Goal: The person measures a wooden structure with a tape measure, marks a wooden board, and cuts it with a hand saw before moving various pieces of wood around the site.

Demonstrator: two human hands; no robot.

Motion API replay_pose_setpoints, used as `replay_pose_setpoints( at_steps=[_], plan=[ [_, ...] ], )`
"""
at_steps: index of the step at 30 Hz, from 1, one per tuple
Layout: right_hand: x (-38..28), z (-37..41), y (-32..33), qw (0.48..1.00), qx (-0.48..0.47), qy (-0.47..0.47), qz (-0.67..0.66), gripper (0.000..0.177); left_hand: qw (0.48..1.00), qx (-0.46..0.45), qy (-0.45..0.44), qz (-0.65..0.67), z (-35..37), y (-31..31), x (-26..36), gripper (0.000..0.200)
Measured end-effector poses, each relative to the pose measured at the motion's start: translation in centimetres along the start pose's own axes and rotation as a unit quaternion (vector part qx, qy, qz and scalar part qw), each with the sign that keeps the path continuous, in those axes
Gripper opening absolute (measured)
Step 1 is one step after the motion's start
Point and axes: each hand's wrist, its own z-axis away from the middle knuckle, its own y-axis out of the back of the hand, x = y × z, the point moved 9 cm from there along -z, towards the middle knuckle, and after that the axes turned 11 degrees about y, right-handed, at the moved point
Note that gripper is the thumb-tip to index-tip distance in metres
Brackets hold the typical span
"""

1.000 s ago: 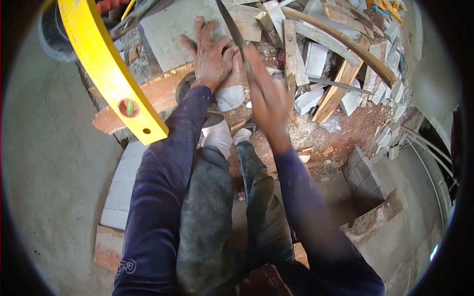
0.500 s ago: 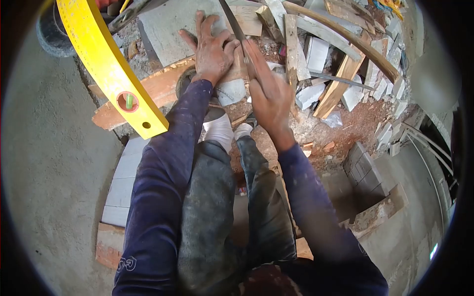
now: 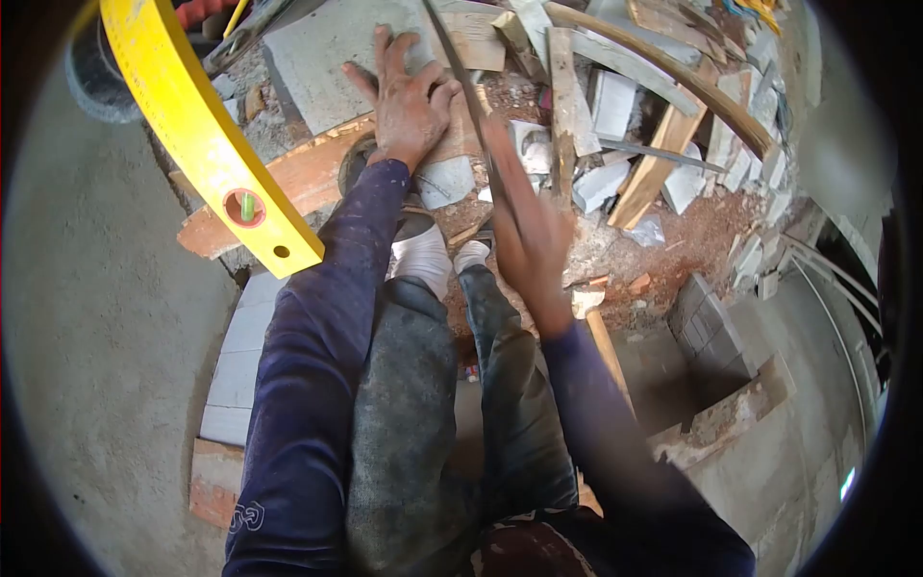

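My left hand (image 3: 411, 113) lies with spread fingers on a grey, flat board (image 3: 322, 67), pressing down near its right edge. My right hand (image 3: 535, 238) is wrapped round the handle end of what looks like a handsaw (image 3: 452, 48); its long dark blade runs up past the board's right side. The handle itself is hidden by the hand, which is slightly blurred. Under the board sits a reddish wooden plank (image 3: 308, 173). A yellow spirit level (image 3: 197, 144) slants across the upper left, in front of my left sleeve.
Wood scraps (image 3: 654, 173), broken tile pieces and a curved wooden stick (image 3: 673, 72) lie heaped at the upper right. A hammer (image 3: 601, 332) rests by my right forearm. White blocks (image 3: 231, 365) stand at the left, and a black bucket (image 3: 101, 82) at the upper left.
My right hand has drawn the saw back toward my body, lower in view. The hammer beside my forearm now shows. My left hand stays on the board.
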Motion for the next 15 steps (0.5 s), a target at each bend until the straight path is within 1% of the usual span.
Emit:
replay_pose_setpoints(
  at_steps=[1,2,3,5,7,8,9,10,13,14,15],
  plan=[
    [-1.6,3.3,1.5,0.996,-0.046,0.012,0.073,0.027,1.0,0.008,-0.003,0.008,-0.1,0.1,0.1,0.016],
    [-3.9,6.6,3.6,0.98,-0.143,-0.035,0.132,0.057,1.0,0.006,0.002,0.018,-0.2,0.1,0.0,0.015],
    [-5.3,9.6,5.3,0.961,-0.213,-0.116,0.13,0.074,1.0,0.002,0.007,0.018,0.4,0.0,-0.2,0.015],
    [-7.2,10.7,7.3,0.952,-0.228,-0.184,0.095,0.072,1.0,-0.007,0.011,-0.006,-0.1,-0.3,-0.1,0.016],
    [-5.7,6.8,5.2,0.954,-0.222,-0.192,0.071,0.074,1.0,-0.005,0.01,-0.001,-0.3,-0.1,0.0,0.016],
    [-1.7,7.1,2.7,0.985,-0.13,-0.085,0.068,0.059,1.0,-0.005,0.009,0.004,-0.1,-0.1,0.0,0.016],
    [-0.6,3.5,0.6,0.989,-0.056,0.056,0.122,0.03,1.0,-0.011,0.01,0.004,0.4,-0.3,0.1,0.016],
    [-0.5,-0.8,-1.2,0.982,0.004,0.14,0.126,0.011,1.0,-0.009,0.006,0.005,0.1,-0.3,0.3,0.016],
    [-1.3,-1.7,-0.9,0.98,0.008,0.157,0.126,0.01,1.0,0.001,0.001,0.003,0.2,0.1,-0.3,0.017],
    [-1.2,2.3,1.2,0.987,0.024,0.111,0.111,0.017,1.0,0.007,-0.005,0.004,0.0,0.0,0.0,0.017],
    [-2.0,5.8,3.0,0.987,-0.076,-0.002,0.139,0.034,1.0,0.011,-0.008,0.008,-0.6,-0.1,0.4,0.017]
  ],
)
